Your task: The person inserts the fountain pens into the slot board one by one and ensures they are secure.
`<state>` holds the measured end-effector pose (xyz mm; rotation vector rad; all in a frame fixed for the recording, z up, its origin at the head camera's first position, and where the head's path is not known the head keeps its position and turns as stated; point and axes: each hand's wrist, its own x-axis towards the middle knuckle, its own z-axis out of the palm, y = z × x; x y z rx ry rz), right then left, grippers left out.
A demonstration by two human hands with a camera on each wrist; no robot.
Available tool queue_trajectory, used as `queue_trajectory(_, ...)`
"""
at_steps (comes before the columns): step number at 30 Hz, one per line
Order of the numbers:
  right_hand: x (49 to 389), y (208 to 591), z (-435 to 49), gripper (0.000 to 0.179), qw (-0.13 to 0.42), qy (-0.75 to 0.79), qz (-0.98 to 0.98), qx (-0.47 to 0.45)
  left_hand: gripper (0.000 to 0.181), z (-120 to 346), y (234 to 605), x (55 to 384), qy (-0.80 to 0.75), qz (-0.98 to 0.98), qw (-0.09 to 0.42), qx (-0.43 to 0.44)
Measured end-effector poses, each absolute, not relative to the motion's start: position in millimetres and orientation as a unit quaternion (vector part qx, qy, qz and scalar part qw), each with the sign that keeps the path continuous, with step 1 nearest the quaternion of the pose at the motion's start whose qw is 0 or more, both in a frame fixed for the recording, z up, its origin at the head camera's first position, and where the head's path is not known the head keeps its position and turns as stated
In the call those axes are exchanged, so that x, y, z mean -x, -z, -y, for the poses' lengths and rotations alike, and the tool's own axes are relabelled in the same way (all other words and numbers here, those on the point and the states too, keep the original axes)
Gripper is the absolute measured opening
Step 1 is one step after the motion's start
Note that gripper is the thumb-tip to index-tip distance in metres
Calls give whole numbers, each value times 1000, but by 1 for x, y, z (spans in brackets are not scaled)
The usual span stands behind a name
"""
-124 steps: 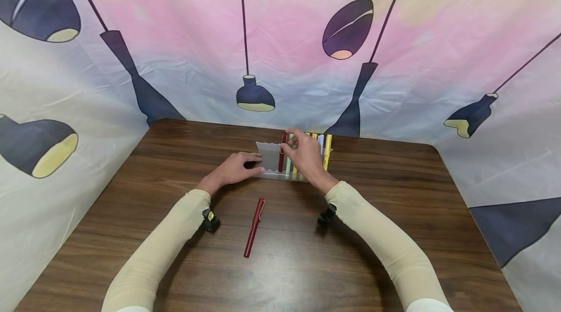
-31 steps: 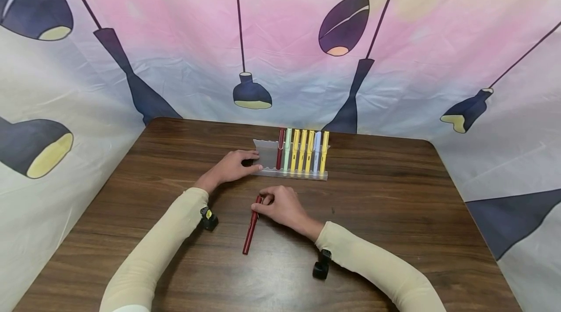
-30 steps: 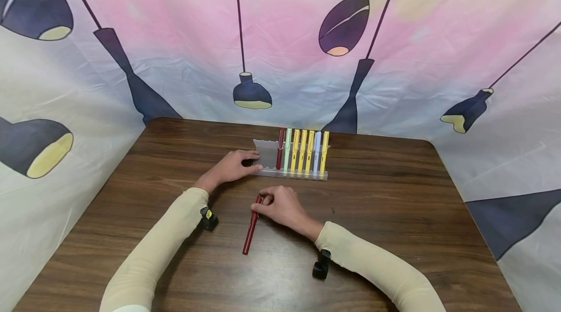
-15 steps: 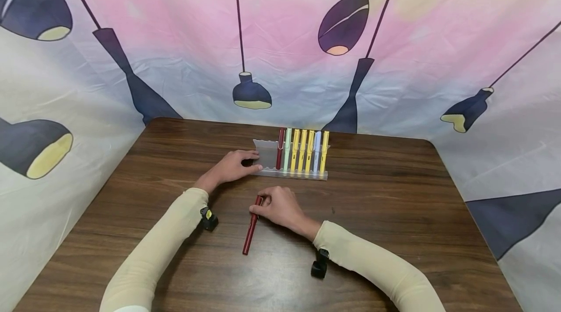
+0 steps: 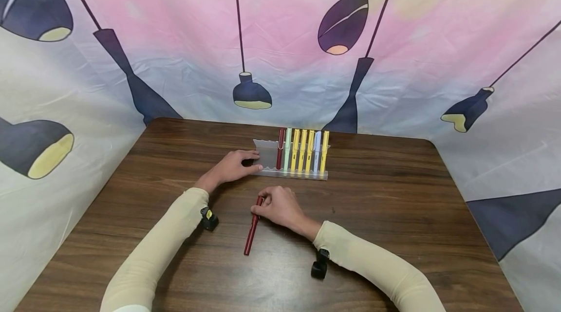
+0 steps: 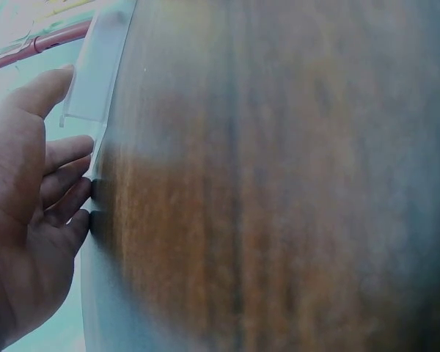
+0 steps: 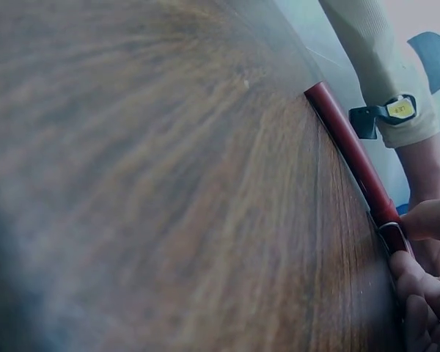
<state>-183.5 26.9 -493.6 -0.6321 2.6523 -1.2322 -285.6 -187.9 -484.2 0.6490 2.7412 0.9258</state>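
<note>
A dark red pen [image 5: 251, 234] lies near the middle of the table, and my right hand [image 5: 282, 207] pinches its capped end between thumb and fingers. In the right wrist view, the pen [image 7: 352, 150] stretches away from the fingertips along the wood. My left hand [image 5: 232, 166] rests against the left end of a clear plastic pen stand [image 5: 267, 156], its thumb on the front lip. Its fingers [image 6: 70, 158] look relaxed at the stand's edge. Toward the right of the stand are a red pen [image 5: 280, 149], a mint green pen [image 5: 287, 150], several yellow pens and a pale blue pen [image 5: 317, 151].
The brown wooden table [image 5: 385, 195] reaches back to a fabric backdrop [image 5: 298, 78] printed with hanging lamps. Several notches show at the stand's left, between my left hand and the red pen there.
Since the earliest frame, my right hand has left the red pen in the stand and come nearer to pinch the one on the table. Over the last second, almost nothing moves.
</note>
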Motion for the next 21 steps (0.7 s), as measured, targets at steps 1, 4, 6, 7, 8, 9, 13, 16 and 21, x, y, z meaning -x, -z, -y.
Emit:
queue_trajectory(1, 183, 494, -27, 39, 75, 411, -884, 209, 64, 188, 484, 286, -310, -921, 88, -217)
queue_trajectory(4, 183, 493, -27, 38, 76, 413, -884, 206, 64, 187, 484, 285, -310, -921, 89, -217)
queue_trajectory(6, 183, 493, -27, 37, 75, 414, -884, 204, 64, 187, 483, 285, -312, -921, 90, -217)
queue_trajectory(7, 183, 492, -27, 36, 74, 415, -884, 204, 64, 187, 483, 286, -312, -921, 90, -217)
queue_trajectory(8, 183, 492, -27, 36, 73, 416, -883, 203, 64, 187, 484, 286, -312, -920, 89, -217)
queue_trajectory(9, 182, 492, -27, 36, 73, 417, -883, 202, 64, 187, 483, 286, -313, -920, 90, -216)
queue_trajectory(13, 182, 491, -28, 35, 75, 424, -880, 200, 64, 187, 484, 286, -311, -921, 89, -217)
queue_trajectory(16, 181, 490, -28, 34, 77, 429, -878, 198, 64, 187, 484, 286, -310, -921, 90, -218)
queue_trajectory(21, 180, 487, -28, 32, 82, 435, -876, 193, 64, 187, 483, 285, -312, -920, 93, -216)
